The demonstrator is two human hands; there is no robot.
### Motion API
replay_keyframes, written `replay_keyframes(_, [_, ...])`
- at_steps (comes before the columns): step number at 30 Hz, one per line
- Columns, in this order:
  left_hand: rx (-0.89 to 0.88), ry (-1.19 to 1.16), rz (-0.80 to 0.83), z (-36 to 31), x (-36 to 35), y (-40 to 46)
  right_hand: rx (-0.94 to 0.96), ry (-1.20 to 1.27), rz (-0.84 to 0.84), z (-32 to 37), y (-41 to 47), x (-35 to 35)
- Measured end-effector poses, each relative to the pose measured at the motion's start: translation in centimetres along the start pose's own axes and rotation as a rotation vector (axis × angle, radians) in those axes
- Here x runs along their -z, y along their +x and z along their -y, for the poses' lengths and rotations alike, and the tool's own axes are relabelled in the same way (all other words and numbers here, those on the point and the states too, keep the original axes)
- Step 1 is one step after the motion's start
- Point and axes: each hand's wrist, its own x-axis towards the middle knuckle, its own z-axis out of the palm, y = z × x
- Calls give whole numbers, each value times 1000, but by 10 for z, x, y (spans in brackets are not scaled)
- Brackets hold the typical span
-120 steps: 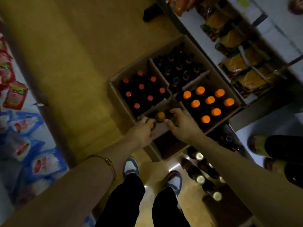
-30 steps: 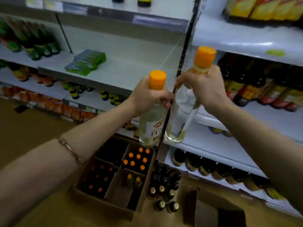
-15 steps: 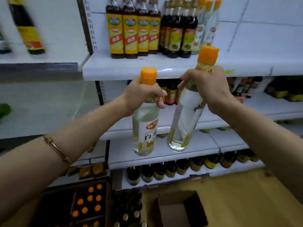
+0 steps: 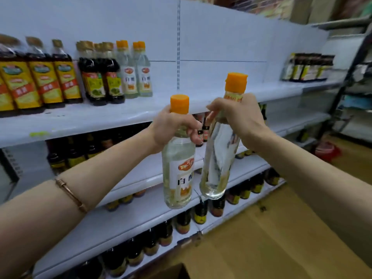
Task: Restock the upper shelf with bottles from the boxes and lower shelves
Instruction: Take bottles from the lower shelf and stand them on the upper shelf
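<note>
My left hand (image 4: 171,127) grips the neck of a clear vinegar bottle (image 4: 178,174) with an orange cap. My right hand (image 4: 239,115) grips the neck of a second clear bottle (image 4: 218,164), tilted, its orange cap higher. Both bottles hang in front of the white upper shelf (image 4: 141,111), just below its front edge. On that shelf at the left stand dark sauce bottles (image 4: 50,77) and a few matching clear orange-capped bottles (image 4: 134,71). A wide bare stretch of the upper shelf lies behind my hands.
Dark bottles (image 4: 308,67) stand on the upper shelf at far right. Lower shelves (image 4: 124,218) hold rows of dark bottles. A cardboard box corner (image 4: 173,271) shows at the bottom. The wooden floor (image 4: 271,238) lies at right, with a red basin (image 4: 327,151) beyond.
I lifted two bottles out of the box on the floor and raised them. The view has swung up and right, and the upper shelf now sits directly behind both bottles.
</note>
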Motion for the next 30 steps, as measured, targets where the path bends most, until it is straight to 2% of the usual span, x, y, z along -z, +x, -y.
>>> replay_keyframes(6, [-11, 12, 37, 6, -57, 58, 14, -25, -29, -20, 33, 68])
replay_keyframes(13, [-36, 51, 36, 11, -61, 124, 29, -16, -22, -35, 90, 89])
replay_keyframes(20, [-102, 87, 2, 6, -20, 197, 75, -45, 24, -43, 167, 73])
replay_keyframes(23, [-72, 31, -24, 2, 7, 218, 110, -4, 48, -46, 201, 54])
replay_keyframes(30, [-102, 220, -197, -21, 83, 261, 151, 150, 194, -48, 296, -12])
